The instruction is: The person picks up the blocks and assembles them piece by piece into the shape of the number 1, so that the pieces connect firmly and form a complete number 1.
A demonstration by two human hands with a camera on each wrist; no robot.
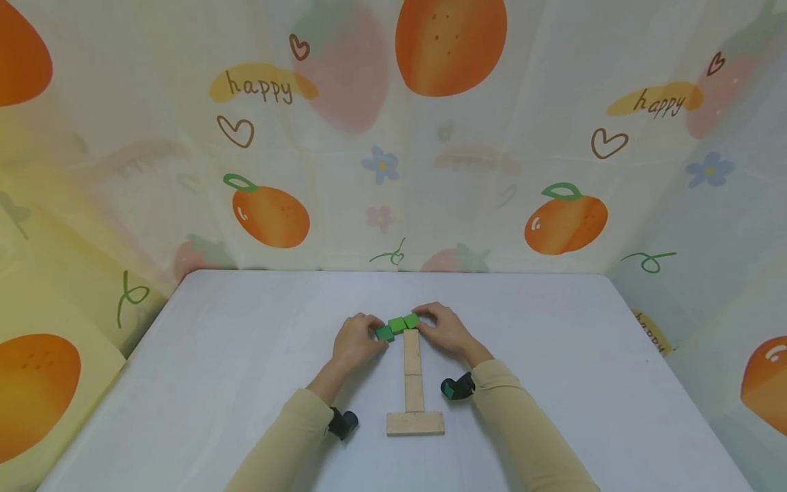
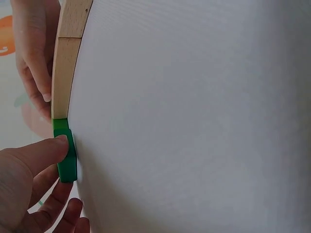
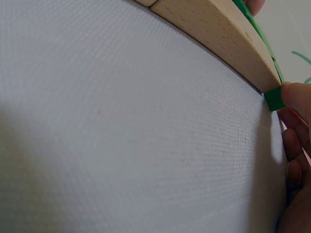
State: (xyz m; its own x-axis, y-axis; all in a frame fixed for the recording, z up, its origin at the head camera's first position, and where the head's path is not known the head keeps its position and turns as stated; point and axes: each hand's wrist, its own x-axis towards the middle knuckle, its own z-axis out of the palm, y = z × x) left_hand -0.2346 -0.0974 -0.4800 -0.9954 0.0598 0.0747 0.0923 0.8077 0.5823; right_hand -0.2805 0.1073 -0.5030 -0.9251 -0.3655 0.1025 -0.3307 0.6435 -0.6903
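Three small green blocks form a slanting row at the far end of a wooden strip. My left hand [image 1: 358, 343] pinches the leftmost, darker green block [image 1: 384, 333]; in the left wrist view the thumb presses on that green block [image 2: 69, 162] with fingers on its other side. At the row's right end, my right hand [image 1: 447, 331] holds another green block [image 1: 411, 320] between thumb and fingers. Between them lies the middle green block [image 1: 397, 325]. The upper wooden block [image 1: 412, 352] and lower wooden block [image 1: 415, 393] run end to end from the green row down to a crosswise wooden block [image 1: 415, 424].
Everything lies on a white-covered table [image 1: 215, 383]. A printed fabric backdrop [image 1: 430, 205] rises behind and along both sides. Small dark cameras sit at the left wrist [image 1: 343, 424] and right wrist [image 1: 458, 387], close to the table surface.
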